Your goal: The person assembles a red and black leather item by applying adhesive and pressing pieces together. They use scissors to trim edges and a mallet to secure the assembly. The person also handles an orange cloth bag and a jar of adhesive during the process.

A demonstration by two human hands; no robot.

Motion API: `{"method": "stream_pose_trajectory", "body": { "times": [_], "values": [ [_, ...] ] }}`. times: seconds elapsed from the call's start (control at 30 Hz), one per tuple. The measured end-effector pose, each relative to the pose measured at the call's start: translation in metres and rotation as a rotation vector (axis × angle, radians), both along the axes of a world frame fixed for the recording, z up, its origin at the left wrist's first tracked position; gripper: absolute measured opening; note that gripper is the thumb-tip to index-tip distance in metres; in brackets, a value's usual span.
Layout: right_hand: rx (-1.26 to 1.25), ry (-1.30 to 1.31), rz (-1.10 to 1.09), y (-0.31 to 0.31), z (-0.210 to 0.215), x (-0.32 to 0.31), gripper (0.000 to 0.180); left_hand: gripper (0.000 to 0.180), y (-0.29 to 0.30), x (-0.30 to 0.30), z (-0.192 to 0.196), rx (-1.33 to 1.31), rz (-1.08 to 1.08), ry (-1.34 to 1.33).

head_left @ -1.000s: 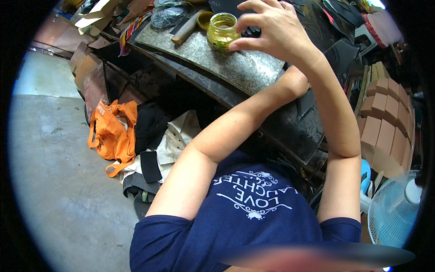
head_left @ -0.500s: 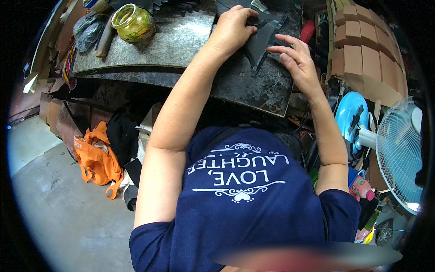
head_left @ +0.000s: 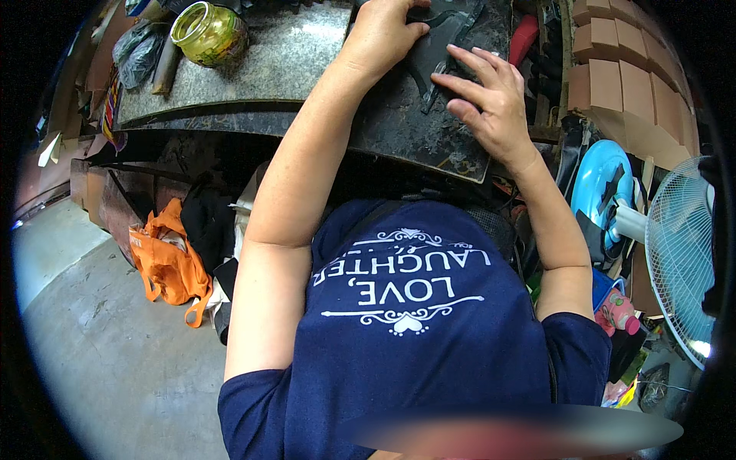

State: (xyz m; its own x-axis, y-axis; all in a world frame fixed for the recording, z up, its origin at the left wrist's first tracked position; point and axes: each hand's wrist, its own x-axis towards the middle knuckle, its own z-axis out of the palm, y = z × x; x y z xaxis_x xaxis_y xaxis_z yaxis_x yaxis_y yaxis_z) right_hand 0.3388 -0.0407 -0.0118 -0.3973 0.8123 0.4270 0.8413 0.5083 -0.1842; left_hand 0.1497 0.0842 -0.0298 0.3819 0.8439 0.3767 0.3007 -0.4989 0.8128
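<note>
A flat, dark piece of leather-like material [head_left: 445,38], curved and irregularly cut, lies at the far edge of the table [head_left: 291,61]. Left hand [head_left: 383,34] presses down on it, fingers curled; right hand [head_left: 491,96] lies spread, fingertips on its edge. A green-gold glass jar [head_left: 208,32] stands well apart, left.

Black leather piece [head_left: 441,42], yellow-green jar [head_left: 208,32], orange bag [head_left: 170,264], blue fan [head_left: 606,184]

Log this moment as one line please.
left hand pressing dark cut piece | right hand flat on it | jar apart, left
</note>
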Motion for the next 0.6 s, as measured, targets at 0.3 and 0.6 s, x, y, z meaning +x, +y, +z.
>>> {"method": "stream_pose_trajectory", "body": {
  "times": [0.3,0.6],
  "values": [
    [-0.002,-0.096,0.083,-0.014,0.026,-0.007,0.05,0.036,0.001,-0.001,-0.001,0.019,0.009,0.03],
    [0.04,-0.033,0.252,-0.012,0.024,-0.014,0.038,0.034,-0.001,0.002,-0.003,0.139,0.081,0.113]
  ]
}}
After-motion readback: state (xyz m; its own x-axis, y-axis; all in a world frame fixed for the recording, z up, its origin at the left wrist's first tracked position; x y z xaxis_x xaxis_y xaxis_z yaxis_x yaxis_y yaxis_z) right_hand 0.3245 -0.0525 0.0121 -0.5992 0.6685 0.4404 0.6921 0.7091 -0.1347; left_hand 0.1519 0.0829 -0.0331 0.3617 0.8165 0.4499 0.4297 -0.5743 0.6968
